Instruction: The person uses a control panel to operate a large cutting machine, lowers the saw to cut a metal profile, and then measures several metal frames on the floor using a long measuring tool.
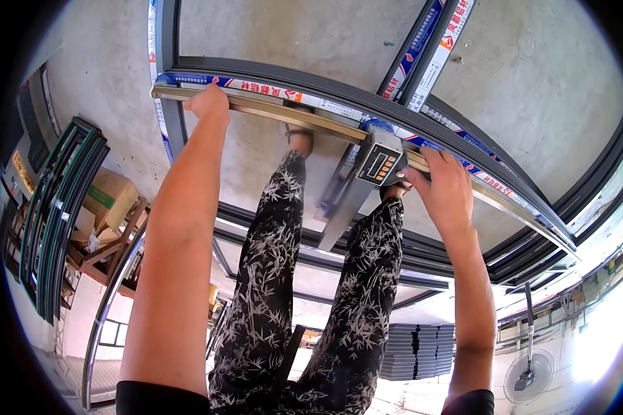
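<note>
A long brass-coloured measuring bar point(311, 123) lies along a dark grey metal window frame point(263, 70) with blue, white and red printed film on it. A digital readout box point(381, 159) with orange buttons sits on the bar, and a wide flat metal jaw point(344, 211) extends from it towards me. My left hand point(211, 102) is closed around the bar near its left end, by a blue end piece point(164, 79). To the right of the box, my right hand point(446, 183) grips the bar, its thumb by the small knob. Its fingertips are partly hidden behind the bar.
My legs in patterned trousers point(266, 256) stand among the frame's bars. Crossing frame pieces point(429, 52) run away at the top right. On the left, curved-looking dark panels point(59, 214) lean beside a cardboard box point(109, 197). Stacked grey profiles point(417, 351) and a fan point(528, 377) appear below right.
</note>
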`<action>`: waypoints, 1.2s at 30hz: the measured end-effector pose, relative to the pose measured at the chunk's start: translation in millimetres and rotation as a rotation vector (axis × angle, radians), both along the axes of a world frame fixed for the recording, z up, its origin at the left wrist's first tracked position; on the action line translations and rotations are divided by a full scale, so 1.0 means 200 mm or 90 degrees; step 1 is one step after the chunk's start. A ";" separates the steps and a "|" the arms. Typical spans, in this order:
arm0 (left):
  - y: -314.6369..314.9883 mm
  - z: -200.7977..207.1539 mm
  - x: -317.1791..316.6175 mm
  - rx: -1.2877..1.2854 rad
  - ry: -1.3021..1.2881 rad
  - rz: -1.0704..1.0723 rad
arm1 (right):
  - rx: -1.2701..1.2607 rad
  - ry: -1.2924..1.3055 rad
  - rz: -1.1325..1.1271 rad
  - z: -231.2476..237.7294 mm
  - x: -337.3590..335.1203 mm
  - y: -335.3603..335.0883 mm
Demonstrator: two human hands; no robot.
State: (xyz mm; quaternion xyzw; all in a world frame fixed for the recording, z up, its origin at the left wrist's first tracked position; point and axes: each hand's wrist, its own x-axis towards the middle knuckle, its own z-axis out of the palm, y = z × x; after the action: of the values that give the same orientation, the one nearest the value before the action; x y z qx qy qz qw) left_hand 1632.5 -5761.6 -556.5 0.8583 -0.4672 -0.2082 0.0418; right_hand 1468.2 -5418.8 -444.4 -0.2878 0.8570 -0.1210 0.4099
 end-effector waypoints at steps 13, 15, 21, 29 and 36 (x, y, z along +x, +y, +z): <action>0.00 0.02 -0.02 -0.002 0.004 0.002 | 0.012 0.000 -0.033 0.00 -0.01 -0.03; 0.01 0.03 -0.02 0.002 0.009 0.001 | 0.016 -0.002 -0.034 0.00 0.00 -0.03; -0.01 -0.03 0.02 -0.016 -0.009 0.003 | 0.011 -0.007 -0.024 -0.01 0.02 -0.01; 0.02 0.05 -0.05 0.013 -0.023 0.025 | 0.030 -0.033 -0.012 0.00 0.04 0.03; 0.04 0.09 -0.10 0.027 -0.025 0.069 | 0.036 -0.036 -0.015 -0.01 0.04 0.04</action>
State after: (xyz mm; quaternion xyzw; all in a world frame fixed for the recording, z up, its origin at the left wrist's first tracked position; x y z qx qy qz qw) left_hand 1611.9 -5753.0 -538.7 0.8869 -0.4164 -0.1984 0.0255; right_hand 1476.9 -5410.4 -446.3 -0.2627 0.8515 -0.1098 0.4403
